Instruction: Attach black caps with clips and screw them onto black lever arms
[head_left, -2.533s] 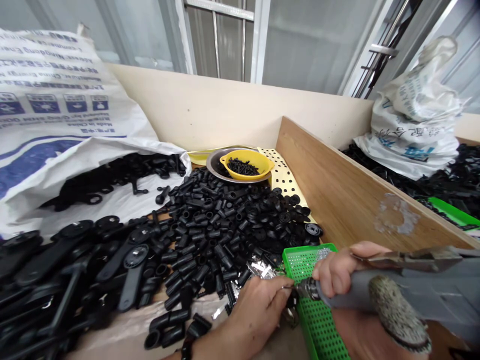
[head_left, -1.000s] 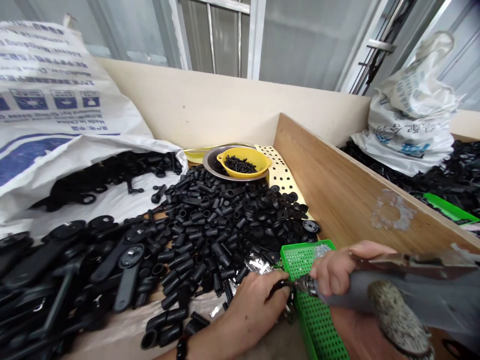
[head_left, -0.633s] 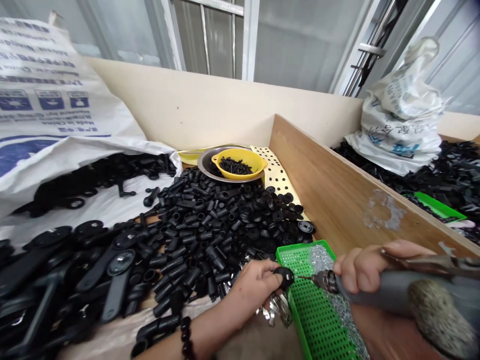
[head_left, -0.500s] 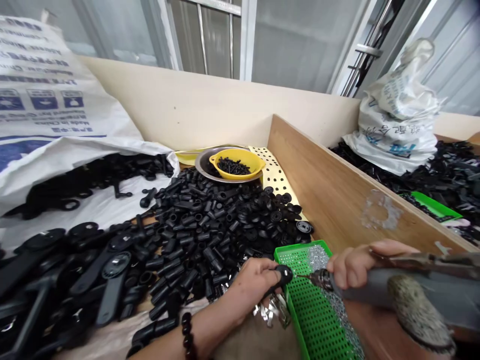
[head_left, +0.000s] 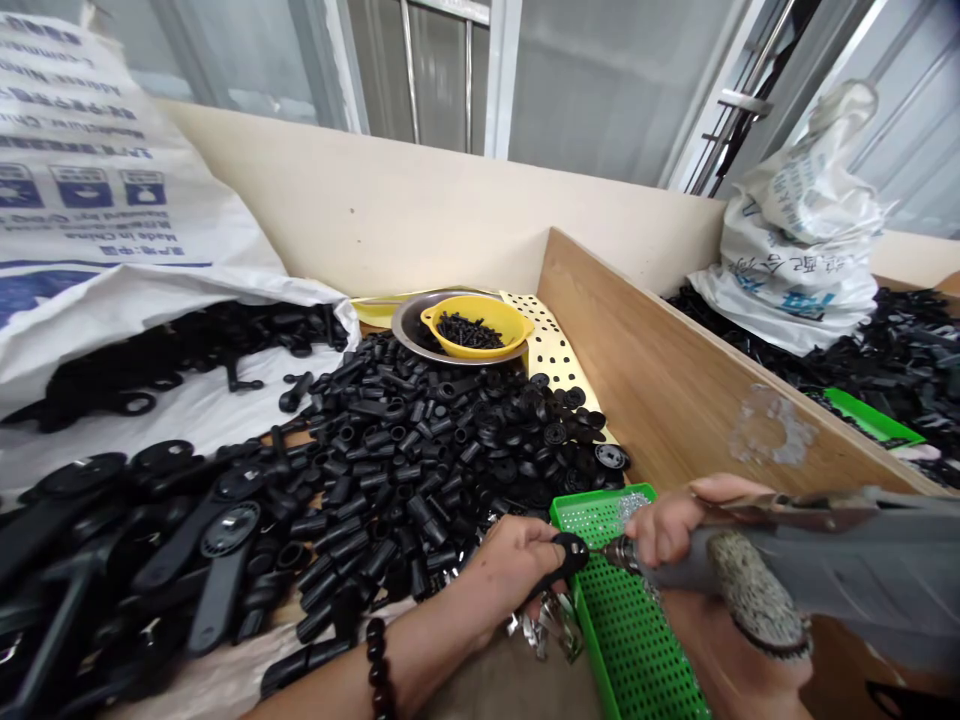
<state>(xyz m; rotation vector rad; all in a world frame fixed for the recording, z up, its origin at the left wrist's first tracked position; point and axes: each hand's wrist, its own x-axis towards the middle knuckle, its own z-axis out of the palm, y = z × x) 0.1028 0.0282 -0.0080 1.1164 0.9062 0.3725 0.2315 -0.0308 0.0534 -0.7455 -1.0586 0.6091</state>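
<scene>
My left hand [head_left: 514,570], with a beaded bracelet at the wrist, grips a black plastic part [head_left: 571,553] whose rounded end points right. In my right hand [head_left: 667,530] is a grey power screwdriver [head_left: 847,570], held level. Its bit meets or nearly meets the rounded end of the part; actual contact I cannot make out. Below both lies a green perforated tray [head_left: 637,640] with small silver screws [head_left: 634,502] along its right side. Shiny metal clips [head_left: 544,625] lie under my left hand, beside the tray.
A heap of black plastic tubes and caps [head_left: 420,450] spreads left of the tray. Behind it, a yellow basket [head_left: 517,325] of small black pieces sits in a metal bowl [head_left: 409,325]. An open white sack [head_left: 150,290] stands left. A wooden divider [head_left: 637,340] rises on the right.
The screwdriver in my right hand has moved left, bringing its bit up to the black part. My left hand has barely moved and still holds the part.
</scene>
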